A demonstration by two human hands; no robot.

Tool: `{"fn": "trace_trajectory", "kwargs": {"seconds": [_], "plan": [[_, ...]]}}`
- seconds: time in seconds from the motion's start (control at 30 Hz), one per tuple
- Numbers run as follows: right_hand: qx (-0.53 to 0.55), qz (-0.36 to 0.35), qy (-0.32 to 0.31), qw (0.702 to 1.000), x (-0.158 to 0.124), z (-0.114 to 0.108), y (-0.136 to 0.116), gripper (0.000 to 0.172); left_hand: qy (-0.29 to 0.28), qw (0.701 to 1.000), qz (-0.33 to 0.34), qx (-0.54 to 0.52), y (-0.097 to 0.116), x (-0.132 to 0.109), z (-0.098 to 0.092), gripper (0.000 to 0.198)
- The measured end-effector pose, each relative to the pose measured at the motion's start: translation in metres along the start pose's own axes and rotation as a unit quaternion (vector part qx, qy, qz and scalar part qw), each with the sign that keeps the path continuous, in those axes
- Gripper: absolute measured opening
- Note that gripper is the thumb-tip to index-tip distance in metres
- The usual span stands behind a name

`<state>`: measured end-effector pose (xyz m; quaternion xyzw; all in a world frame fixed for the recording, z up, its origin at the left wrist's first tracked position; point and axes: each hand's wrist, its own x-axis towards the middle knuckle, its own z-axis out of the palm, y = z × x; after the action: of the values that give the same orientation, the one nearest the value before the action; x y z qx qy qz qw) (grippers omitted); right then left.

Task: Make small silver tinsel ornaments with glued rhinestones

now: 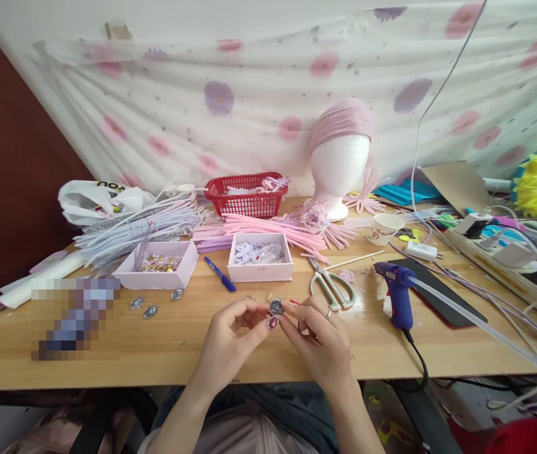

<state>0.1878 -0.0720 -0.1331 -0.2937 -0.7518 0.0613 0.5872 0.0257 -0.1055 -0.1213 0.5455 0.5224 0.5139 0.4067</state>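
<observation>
My left hand and my right hand meet over the front of the wooden table. Between their fingertips they pinch a small round dark-silver ornament. Both hands are closed, thumbs and index fingers touching its sides. Something small with red and white on it shows just behind the right fingertips, too small to name. Three similar silver ornaments lie to the left: one silver ornament, a second silver ornament and a third silver ornament. Beyond my right hand rest scissors with pale handles.
A blue glue gun stands at right beside a black phone. A blue pen lies between a box of gems and a white box. Behind are pink pipe cleaners, a red basket and a foam head.
</observation>
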Motion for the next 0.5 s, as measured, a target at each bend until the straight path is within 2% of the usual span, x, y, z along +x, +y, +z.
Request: {"fn": "trace_trajectory", "kwargs": {"seconds": [0.1, 0.3, 0.4, 0.5], "plan": [[0.007, -0.009, -0.008, 1.0, 0.001, 0.001, -0.002, 0.008, 0.014, 1.0, -0.007, -0.013, 0.0, 0.002, -0.003, 0.021], [0.007, -0.024, -0.028, 0.999, -0.002, 0.006, 0.0, 0.008, -0.008, 0.999, -0.013, -0.044, -0.002, 0.002, -0.002, 0.019], [0.012, -0.038, -0.044, 0.998, 0.001, 0.009, -0.001, 0.011, -0.039, 0.997, -0.034, -0.057, -0.003, -0.001, -0.005, 0.025], [0.018, -0.061, -0.04, 0.997, 0.011, 0.006, -0.016, 0.012, -0.093, 0.99, -0.04, -0.098, -0.006, -0.007, -0.015, 0.044]]}}
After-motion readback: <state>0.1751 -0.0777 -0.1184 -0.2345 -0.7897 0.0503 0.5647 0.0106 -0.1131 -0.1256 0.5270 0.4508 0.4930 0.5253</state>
